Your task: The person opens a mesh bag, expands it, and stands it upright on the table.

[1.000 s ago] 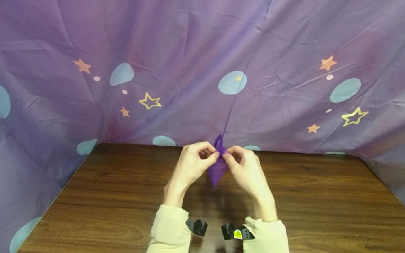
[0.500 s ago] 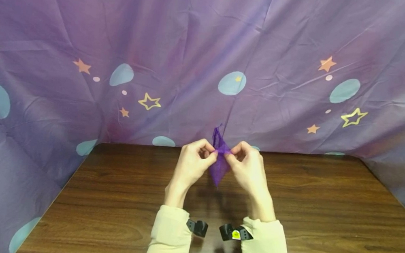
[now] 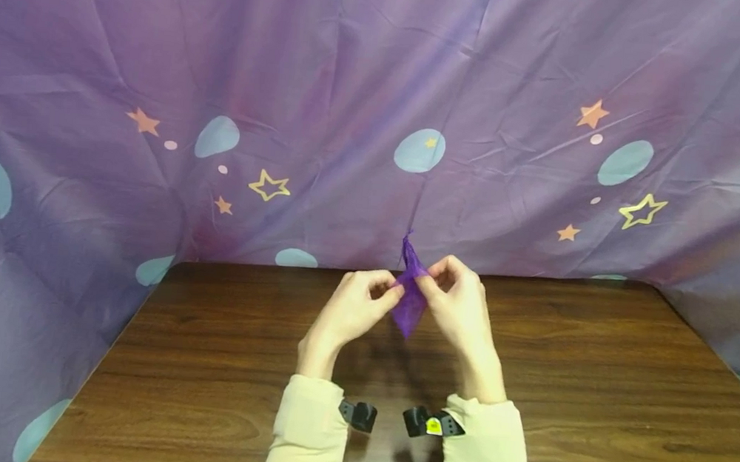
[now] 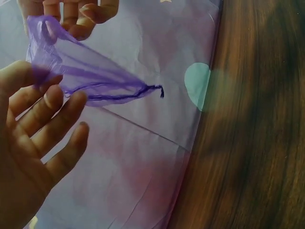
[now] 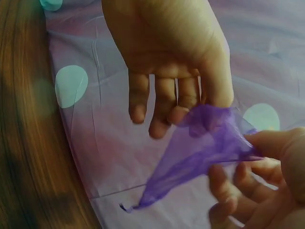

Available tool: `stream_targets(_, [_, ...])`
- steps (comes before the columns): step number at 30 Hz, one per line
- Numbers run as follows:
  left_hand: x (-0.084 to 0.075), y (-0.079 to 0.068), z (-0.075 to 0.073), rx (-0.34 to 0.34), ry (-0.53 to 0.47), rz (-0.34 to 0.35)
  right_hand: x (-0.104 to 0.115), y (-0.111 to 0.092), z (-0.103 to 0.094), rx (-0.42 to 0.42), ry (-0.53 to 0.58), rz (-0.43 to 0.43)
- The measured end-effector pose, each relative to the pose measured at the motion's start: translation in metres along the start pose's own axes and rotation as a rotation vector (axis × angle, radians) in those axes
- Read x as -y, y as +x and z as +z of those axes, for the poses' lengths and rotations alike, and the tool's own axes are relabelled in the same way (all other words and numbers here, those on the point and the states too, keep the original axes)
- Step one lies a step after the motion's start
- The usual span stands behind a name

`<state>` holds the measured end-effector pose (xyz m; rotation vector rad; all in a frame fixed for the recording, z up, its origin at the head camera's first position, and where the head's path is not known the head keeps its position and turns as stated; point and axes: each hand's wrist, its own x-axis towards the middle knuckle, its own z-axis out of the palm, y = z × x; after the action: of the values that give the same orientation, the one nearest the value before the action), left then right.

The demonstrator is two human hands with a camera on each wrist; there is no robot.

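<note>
A sheer purple organza pouch (image 3: pixel 410 313) is stretched between both hands above the far side of the table. My left hand (image 3: pixel 350 309) pinches one side of it between thumb and forefinger. On the opposite side, my right hand (image 3: pixel 461 308) pinches the upper edge in the same way. Seen from the left wrist, a dark purple cord (image 4: pixel 109 95) runs along the pouch and finishes in a small knotted tail. The right wrist view shows the fabric (image 5: pixel 186 155) drawn to a point away from the fingers, with both thumbs on it. The cloth hangs thin and flat.
Below the hands lies a dark wooden table (image 3: pixel 210 364). A purple curtain (image 3: pixel 330 93) printed with stars and blue ovals hangs behind and along the sides. Small black cameras (image 3: pixel 362 416) are strapped at the cream sleeves (image 3: pixel 307 426).
My left hand has dropped slightly and moved a little right, while the right hand has risen slightly. The pouch has shifted right, and its top is drawn narrower than half a second ago.
</note>
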<state>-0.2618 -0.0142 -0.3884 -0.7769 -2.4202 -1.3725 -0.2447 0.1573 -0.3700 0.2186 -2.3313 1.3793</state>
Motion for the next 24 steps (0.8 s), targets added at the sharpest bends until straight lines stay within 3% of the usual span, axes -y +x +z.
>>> stream_targets(6, [0.0014, 0.0009, -0.0001, -0.123, -0.018, 0.010, 0.0001, -0.0021, -0.0007, 0.202, -0.020, 0.000])
stream_targets(9, [0.0018, 0.0008, -0.0011, -0.162, -0.017, 0.020, 0.0004, -0.0023, 0.0000, 0.238, -0.052, -0.013])
stream_targets(24, [0.0040, 0.0025, 0.0003, -0.228, -0.010, 0.020, -0.0007, -0.0009, 0.0025, 0.103, -0.098, -0.037])
